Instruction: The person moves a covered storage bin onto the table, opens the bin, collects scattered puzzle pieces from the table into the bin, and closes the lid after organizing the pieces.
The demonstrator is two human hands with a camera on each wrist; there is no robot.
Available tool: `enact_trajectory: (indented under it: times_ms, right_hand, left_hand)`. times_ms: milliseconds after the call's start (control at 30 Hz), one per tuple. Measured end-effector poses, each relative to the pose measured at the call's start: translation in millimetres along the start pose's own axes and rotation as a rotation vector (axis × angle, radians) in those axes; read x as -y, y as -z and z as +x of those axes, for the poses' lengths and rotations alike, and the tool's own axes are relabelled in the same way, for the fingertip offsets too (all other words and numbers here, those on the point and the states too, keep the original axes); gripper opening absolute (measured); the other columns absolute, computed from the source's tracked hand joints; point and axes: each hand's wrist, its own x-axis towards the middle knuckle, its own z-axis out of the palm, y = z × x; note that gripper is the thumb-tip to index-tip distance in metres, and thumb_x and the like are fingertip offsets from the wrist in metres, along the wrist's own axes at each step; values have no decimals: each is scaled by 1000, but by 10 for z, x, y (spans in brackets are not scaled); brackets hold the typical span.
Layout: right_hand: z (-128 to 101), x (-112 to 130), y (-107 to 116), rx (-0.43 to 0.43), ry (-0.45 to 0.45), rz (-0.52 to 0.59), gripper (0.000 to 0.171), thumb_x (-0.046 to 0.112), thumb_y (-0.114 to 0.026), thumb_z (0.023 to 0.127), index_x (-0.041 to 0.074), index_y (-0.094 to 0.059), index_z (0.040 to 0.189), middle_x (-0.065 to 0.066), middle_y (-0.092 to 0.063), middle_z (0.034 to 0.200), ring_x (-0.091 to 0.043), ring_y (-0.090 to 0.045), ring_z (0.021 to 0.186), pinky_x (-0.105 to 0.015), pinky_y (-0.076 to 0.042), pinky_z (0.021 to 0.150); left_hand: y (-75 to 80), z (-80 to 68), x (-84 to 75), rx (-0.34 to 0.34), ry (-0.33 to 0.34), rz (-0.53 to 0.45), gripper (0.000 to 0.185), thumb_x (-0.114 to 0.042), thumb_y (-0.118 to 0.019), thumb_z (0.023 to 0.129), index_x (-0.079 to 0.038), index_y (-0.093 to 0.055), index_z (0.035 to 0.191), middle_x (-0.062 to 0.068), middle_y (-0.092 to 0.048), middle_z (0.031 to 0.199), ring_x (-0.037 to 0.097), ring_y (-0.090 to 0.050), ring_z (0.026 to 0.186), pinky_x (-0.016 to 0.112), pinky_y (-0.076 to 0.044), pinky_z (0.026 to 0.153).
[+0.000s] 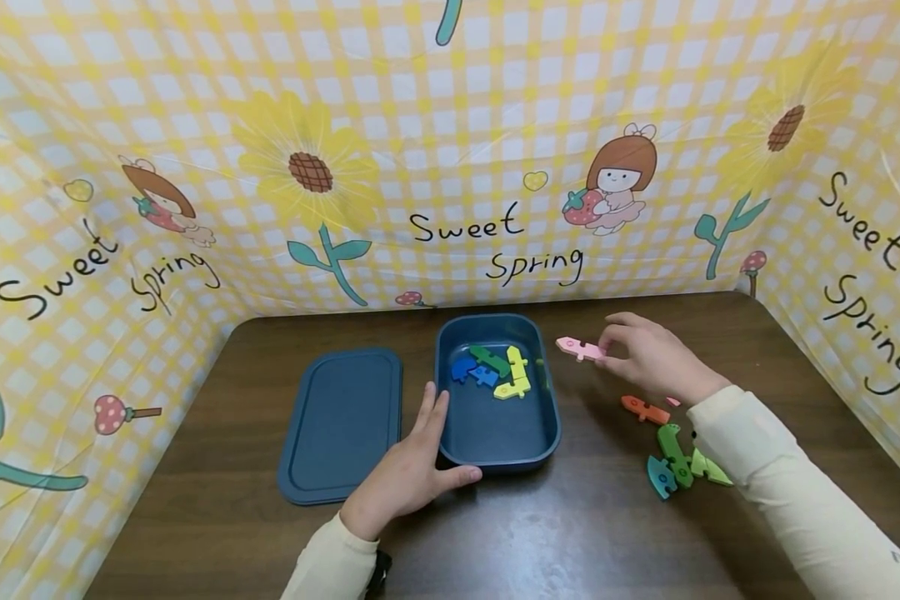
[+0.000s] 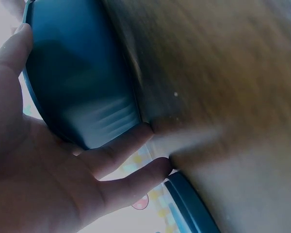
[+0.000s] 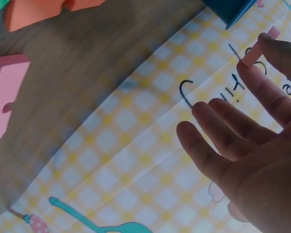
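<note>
My right hand (image 1: 652,357) pinches a pink wooden puzzle piece (image 1: 576,347) between thumb and index finger, raised just right of a dark blue box (image 1: 495,433); the other fingers spread loosely in the right wrist view. Inside the box lie a dark green piece (image 1: 489,361), blue pieces (image 1: 483,376) and yellow pieces (image 1: 512,389). My left hand (image 1: 405,475) steadies the box at its near left corner, straight fingers along the left wall and the thumb at the front. In the left wrist view, those fingers (image 2: 123,150) reach down beside the box wall (image 2: 82,82).
A dark blue lid (image 1: 341,425) lies flat left of the box. To the right on the brown table are an orange piece (image 1: 645,409), a green piece (image 1: 673,457), a teal piece (image 1: 661,477), a light green piece (image 1: 711,468) and another pink piece (image 3: 7,92). Checked cloth (image 1: 420,150) walls surround the table.
</note>
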Motion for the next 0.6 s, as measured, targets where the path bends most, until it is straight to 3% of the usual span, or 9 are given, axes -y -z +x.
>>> enact_trajectory:
  times_ms: [233,600]
  right_hand:
    - [70,156,-39,46,-14,3,8,17,-77,91,14,-73,97,-27,-50,142,-47,-50,125,-61,-40,102]
    - [141,315,-124,69,49,-6,14,16,-80,89,14,-73,101,-27,-49,144,-45,-52,124,-59,-45,99]
  left_hand:
    - [11,1,-10,5,3,0,114,-67,-68,86,-16,-1,164,0,18,167,16,-60,65,40,-49,65]
    - [4,-1,1,-2,2,17,113,-66,-68,87,-16,-2,164,4,15,168,25,-67,86,46,-53,75]
